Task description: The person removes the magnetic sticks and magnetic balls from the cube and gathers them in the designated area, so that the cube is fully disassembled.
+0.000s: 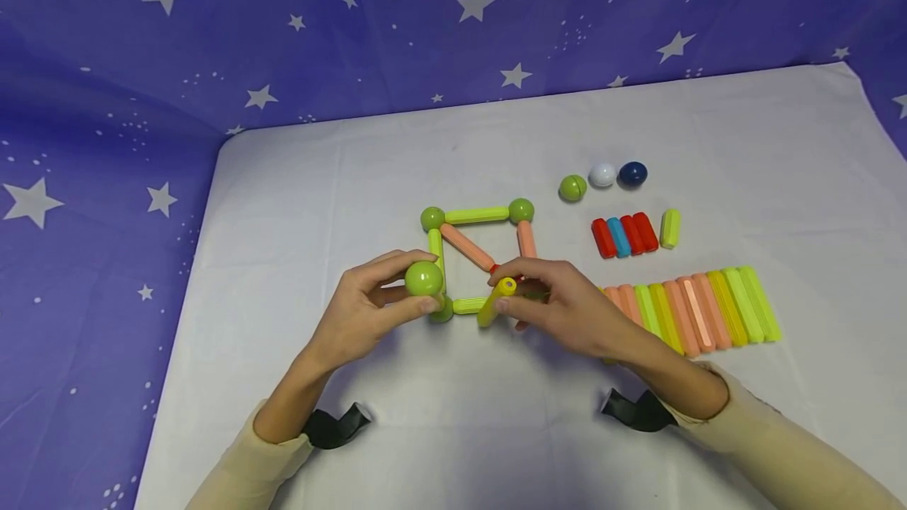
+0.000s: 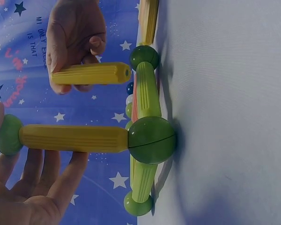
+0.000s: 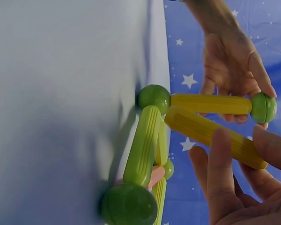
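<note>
A flat frame of lime rods [image 1: 477, 216], salmon rods [image 1: 468, 246] and green balls [image 1: 521, 210] lies on the table, with a salmon diagonal leading to a red piece partly behind my right hand. From its near-left corner ball [image 2: 152, 140] a yellow rod [image 2: 75, 138] rises upright. My left hand [image 1: 357, 305] pinches the green ball [image 1: 423, 279] on top of that rod between thumb and fingers. A second yellow rod [image 3: 215, 138] is held tilted by my right hand [image 1: 560, 301], its lower end close to the frame's near side. That hand covers the near-right corner in the head view.
Right of the frame lies a row of lime, yellow and salmon rods [image 1: 697, 313]. Behind it are short red sticks [image 1: 604, 238], a blue stick [image 1: 619, 237] and a short lime stick [image 1: 670, 228]. Farther back sit green [image 1: 572, 188], white [image 1: 603, 175] and navy [image 1: 633, 174] balls.
</note>
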A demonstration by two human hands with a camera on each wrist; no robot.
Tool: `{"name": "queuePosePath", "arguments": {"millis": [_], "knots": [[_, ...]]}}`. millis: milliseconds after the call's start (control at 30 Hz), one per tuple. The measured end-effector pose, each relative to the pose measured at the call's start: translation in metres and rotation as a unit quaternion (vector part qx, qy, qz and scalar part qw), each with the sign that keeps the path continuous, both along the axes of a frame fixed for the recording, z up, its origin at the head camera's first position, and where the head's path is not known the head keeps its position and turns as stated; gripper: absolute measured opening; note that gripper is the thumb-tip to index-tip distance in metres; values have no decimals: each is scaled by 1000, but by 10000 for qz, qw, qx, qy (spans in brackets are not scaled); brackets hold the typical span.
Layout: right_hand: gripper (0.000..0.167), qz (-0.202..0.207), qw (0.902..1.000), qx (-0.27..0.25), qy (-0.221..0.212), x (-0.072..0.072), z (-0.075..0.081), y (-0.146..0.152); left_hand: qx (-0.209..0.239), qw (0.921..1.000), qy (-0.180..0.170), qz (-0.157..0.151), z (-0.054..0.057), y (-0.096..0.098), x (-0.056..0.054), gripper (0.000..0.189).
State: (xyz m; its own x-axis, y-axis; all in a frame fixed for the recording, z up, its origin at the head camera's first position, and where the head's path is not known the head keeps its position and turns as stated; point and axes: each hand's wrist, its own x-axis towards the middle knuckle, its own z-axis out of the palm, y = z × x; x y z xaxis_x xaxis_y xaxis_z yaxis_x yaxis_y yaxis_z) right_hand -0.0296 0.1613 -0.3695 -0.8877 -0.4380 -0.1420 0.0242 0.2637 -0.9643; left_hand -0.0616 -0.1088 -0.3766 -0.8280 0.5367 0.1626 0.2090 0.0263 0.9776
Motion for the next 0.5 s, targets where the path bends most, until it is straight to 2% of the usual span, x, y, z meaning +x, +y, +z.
{"name": "queuePosePath", "arguments": {"millis": [500], "knots": [[21, -344, 9991, 255, 61, 4, -6, 18, 20, 10000, -8, 10, 0, 1, 0, 42]]}}
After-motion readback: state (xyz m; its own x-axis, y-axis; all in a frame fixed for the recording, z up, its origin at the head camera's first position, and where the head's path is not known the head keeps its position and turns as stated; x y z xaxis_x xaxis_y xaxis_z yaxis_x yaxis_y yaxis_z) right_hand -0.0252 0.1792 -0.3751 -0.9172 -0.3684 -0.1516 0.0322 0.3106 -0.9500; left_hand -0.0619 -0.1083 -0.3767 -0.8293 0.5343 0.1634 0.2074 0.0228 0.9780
